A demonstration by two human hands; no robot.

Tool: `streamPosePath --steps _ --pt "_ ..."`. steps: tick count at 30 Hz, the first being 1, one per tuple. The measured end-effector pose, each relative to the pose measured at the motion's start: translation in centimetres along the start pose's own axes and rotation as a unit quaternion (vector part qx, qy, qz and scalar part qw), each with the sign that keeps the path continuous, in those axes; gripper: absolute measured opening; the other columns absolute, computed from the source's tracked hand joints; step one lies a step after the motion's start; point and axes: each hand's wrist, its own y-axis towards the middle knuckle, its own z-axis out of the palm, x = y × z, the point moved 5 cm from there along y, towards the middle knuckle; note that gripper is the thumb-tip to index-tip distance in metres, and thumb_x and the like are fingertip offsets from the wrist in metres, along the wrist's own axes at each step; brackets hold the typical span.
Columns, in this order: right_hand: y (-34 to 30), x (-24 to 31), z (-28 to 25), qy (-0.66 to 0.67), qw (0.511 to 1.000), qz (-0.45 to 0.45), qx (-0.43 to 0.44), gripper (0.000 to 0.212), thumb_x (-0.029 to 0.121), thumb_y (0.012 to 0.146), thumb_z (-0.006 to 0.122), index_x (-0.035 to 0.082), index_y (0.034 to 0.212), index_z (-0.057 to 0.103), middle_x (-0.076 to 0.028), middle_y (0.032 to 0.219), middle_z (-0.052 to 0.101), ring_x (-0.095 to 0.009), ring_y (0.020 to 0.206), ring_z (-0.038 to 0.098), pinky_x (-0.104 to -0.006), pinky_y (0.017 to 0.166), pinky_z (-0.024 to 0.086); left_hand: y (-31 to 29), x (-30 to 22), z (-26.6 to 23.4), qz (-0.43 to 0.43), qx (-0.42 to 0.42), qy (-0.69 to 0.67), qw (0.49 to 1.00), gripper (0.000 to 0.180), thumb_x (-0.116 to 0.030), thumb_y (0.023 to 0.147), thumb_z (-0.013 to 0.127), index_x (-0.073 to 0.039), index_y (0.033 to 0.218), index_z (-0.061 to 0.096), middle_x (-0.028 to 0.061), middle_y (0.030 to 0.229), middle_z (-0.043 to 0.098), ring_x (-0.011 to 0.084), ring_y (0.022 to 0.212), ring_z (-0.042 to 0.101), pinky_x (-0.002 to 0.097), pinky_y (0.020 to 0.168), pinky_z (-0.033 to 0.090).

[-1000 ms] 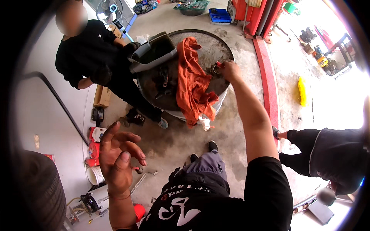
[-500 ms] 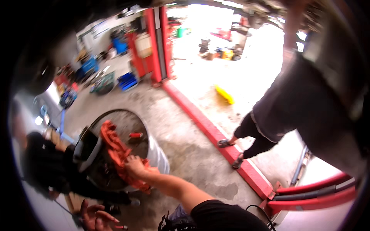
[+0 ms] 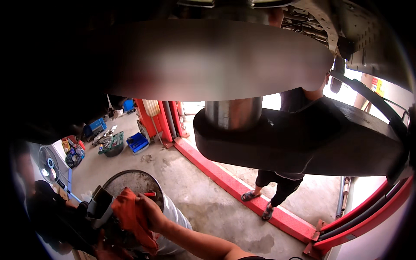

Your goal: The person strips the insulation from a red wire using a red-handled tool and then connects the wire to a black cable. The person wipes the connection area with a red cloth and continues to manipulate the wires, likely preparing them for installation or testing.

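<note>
Lift arm: the dark lift arm (image 3: 294, 149) spans above and right of my right grip (image 3: 151, 213), very close to my camera; if I straighten carelessly, I could knock my head on it.
Co-worker: beyond and right of the grip, the co-worker (image 3: 281, 190) stands on a red beam (image 3: 216, 172); backing that way, I might trip or collide.
Drum: the drum (image 3: 177, 219) sits beneath the grip; a hard tug or lean could rock it.
Grey container: the grey container (image 3: 104, 218) stands left of the grip; a swinging fold might catch its rim and spill any contents.
Orange cloth: the orange cloth (image 3: 130, 212) is bunched in my closed right grip and hangs below it; loose ends could snag.
Left grip: what I take for my left grip (image 3: 107, 250) is a dim blur nearer me; I can't tell its state.
Red item: the small red item (image 3: 150, 194) lies just beyond the right grip; a trailing sweep could push it off.
</note>
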Motion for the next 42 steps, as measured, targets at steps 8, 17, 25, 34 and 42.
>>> streamPosePath --steps 8,17,25,34,42 --pt "-4.7 -1.7 7.5 -0.388 0.885 -0.222 0.131 0.027 0.021 0.099 0.055 0.001 0.118 0.055 -0.015 0.115 0.058 -0.019 0.109 0.055 -0.0318 0.093 0.044 -0.3 1.5 2.3 -0.019 -0.126 0.181 0.975 0.060 -0.041 0.094 0.058 -0.006 0.140 0.042 0.0062 0.100 0.053 0.0084 0.062 0.053 0.0196 0.045 0.042" --pt "-5.3 -2.7 8.6 -0.432 0.853 -0.275 0.098 0.020 0.021 0.097 0.060 0.001 0.098 0.054 -0.020 0.081 0.062 -0.039 0.069 0.061 -0.0399 0.061 0.049 -0.7 0.5 9.5 0.195 -0.180 0.119 0.957 0.056 -0.044 0.098 0.055 -0.008 0.140 0.044 0.0047 0.124 0.058 0.0116 0.104 0.060 0.0206 0.074 0.048" --pt "-3.3 -0.7 2.8 -0.249 0.949 -0.120 -0.154 0.029 0.021 0.093 0.052 0.000 0.109 0.063 -0.015 0.111 0.066 -0.030 0.099 0.064 -0.0426 0.086 0.051 1.1 0.5 10.7 0.086 -0.205 0.081 0.972 0.029 -0.034 0.099 0.055 -0.013 0.119 0.059 -0.0030 0.068 0.049 0.0040 0.039 0.032 0.0206 0.036 0.023" --pt "-8.2 3.1 11.3 -0.272 0.955 -0.119 -0.005 0.028 0.024 0.098 0.059 -0.001 0.110 0.059 -0.007 0.102 0.063 -0.015 0.094 0.058 -0.0291 0.085 0.049 -1.1 -1.6 11.1 0.265 -0.205 0.404 0.851 0.039 -0.014 0.096 0.058 -0.003 0.131 0.048 0.0081 0.122 0.057 0.0176 0.114 0.054 0.0322 0.101 0.042" --pt "-7.6 2.0 8.7 -0.399 0.887 -0.231 0.041 0.041 0.009 0.087 0.070 0.001 0.122 0.051 -0.010 0.103 0.061 -0.013 0.097 0.058 -0.0298 0.085 0.050 -1.7 -1.1 13.0 0.233 -0.094 0.464 0.849 0.048 0.000 0.089 0.052 -0.001 0.136 0.047 0.0171 0.132 0.055 0.0268 0.123 0.053 0.0386 0.104 0.041"
